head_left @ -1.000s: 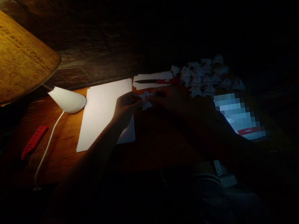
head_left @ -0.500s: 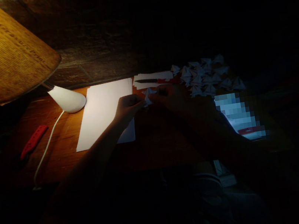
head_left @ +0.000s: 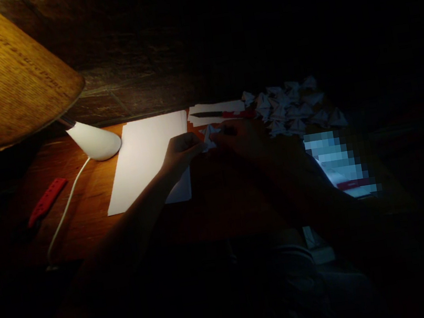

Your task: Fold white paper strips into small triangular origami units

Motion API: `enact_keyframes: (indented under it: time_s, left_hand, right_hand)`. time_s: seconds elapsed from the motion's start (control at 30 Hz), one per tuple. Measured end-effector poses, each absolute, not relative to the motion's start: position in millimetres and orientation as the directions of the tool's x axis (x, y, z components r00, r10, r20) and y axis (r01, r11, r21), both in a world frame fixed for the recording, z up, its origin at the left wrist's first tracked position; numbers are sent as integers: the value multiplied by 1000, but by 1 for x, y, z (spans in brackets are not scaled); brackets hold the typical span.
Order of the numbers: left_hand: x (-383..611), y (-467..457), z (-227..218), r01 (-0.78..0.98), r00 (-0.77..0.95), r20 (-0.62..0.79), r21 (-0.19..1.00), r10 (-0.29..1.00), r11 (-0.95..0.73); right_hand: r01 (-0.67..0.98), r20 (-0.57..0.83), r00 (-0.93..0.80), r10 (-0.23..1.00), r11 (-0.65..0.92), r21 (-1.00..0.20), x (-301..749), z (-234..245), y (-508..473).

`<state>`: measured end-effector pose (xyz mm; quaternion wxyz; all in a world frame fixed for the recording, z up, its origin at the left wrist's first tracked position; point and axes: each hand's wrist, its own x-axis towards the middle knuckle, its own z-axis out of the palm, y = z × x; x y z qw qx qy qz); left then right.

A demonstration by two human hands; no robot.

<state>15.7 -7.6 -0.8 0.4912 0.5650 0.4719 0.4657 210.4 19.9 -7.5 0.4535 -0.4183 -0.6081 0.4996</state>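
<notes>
Between my two hands is a small folded white paper figure point(head_left: 210, 136), pointed at its top and sides. My left hand point(head_left: 183, 148) pinches its left side between thumb and fingers, over the right edge of a stack of white paper sheets point(head_left: 144, 158). In dim light, my right hand point(head_left: 238, 136) grips the figure's right side; its fingers are partly lost in shadow. Just behind the hands, a knife point(head_left: 225, 114) with a dark blade and red handle lies on smaller paper pieces point(head_left: 204, 108).
Many similar folded paper figures point(head_left: 288, 108) crowd the back right of the wooden table point(head_left: 90, 198). A lit phone point(head_left: 340, 166) lies at the right. On the left stand a lamp with a white base point(head_left: 96, 142), its cord point(head_left: 69, 201), and a red power strip point(head_left: 47, 199).
Almost nothing differs. The paper figure and both hands have shifted very slightly left, and both hands keep their hold on it.
</notes>
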Motion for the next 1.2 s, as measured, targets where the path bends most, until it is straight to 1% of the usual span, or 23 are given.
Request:
enact_keyframes:
  time_s: [0.13,0.3,0.4,0.5,0.57,0.63,0.7,0.73,0.8,0.87,0.97,1.1,1.2]
  left_hand:
    - [17,-7,-4,-30,119,40,999,992,-37]
    - [19,-5,-3,-16,113,62,998,992,-61]
    - [18,-5,-4,-11,94,54,999,994,-53]
    - [16,-3,-9,55,103,83,995,991,-89]
    - [13,-1,-14,157,117,156,972,981,-173]
    - [9,2,-18,306,126,275,903,953,-301]
    - [5,4,-19,452,159,403,782,901,-430]
    - [3,4,-18,506,195,456,711,868,-487]
    - [1,3,-15,556,302,519,585,799,-590]
    - [0,2,-12,545,420,514,516,748,-661]
    - [-1,1,-13,497,554,451,495,700,-713]
    - [-4,3,-16,475,631,410,468,659,-746]
    - [-5,3,-14,466,663,394,448,636,-763]
  right_hand:
    - [76,132,-280,951,159,-984,211,-10,20]
    - [125,163,-335,928,215,-968,209,-11,18]
    - [120,170,-321,932,218,-968,208,-13,20]
    - [116,234,-282,930,275,-954,209,-17,24]
    - [164,274,-282,920,327,-931,211,-18,26]
    - [255,282,-295,913,359,-898,214,-18,27]
    - [365,277,-303,912,379,-850,218,-16,25]
    - [421,275,-305,912,388,-820,220,-14,24]
    - [527,269,-309,912,400,-750,223,-11,22]
    - [605,255,-324,911,406,-685,225,-7,20]
    - [640,234,-400,886,452,-621,228,-1,20]
    - [618,224,-548,806,571,-540,235,2,24]
    - [603,186,-628,756,623,-498,240,4,25]
